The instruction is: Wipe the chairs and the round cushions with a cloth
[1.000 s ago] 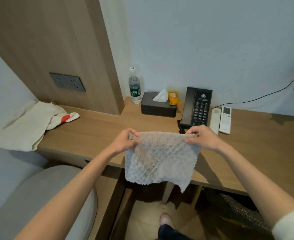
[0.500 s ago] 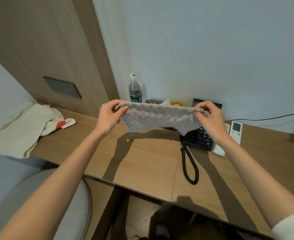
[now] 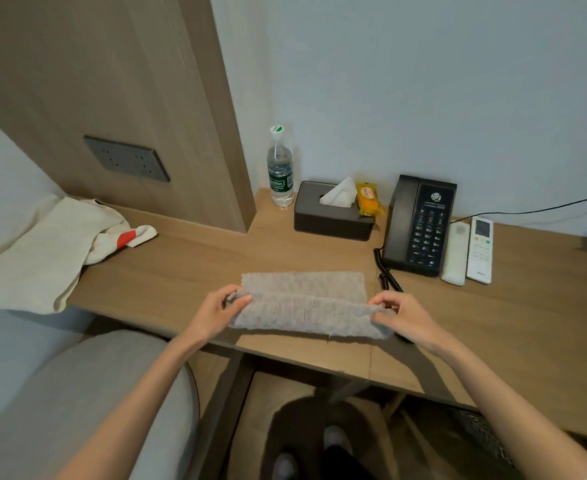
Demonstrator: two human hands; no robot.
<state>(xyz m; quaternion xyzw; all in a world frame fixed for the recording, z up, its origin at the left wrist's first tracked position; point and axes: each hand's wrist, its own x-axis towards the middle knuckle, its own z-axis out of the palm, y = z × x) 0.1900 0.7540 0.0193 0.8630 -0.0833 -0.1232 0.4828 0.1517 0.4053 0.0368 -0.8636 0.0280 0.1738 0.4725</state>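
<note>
A grey fluffy cloth [image 3: 305,303] lies on the wooden desk [image 3: 188,271], its near half folded over onto the far half. My left hand [image 3: 215,311] pinches the cloth's left end between thumb and fingers. My right hand [image 3: 401,315] pinches its right end the same way. A grey upholstered chair or cushion [image 3: 77,403] fills the lower left, beside and below the desk's edge, partly hidden by my left forearm.
At the back of the desk stand a water bottle [image 3: 280,171], a black tissue box [image 3: 333,213], an orange packet [image 3: 368,199], a black phone [image 3: 418,225] with coiled cord, and two white remotes [image 3: 468,251]. A cream bag [image 3: 39,251] hangs over the left edge. A woven basket [image 3: 486,434] sits under the desk.
Both hands came down from chest height, where they held the cloth stretched in the air, and laid it on the desk, folding the near part over the far part.
</note>
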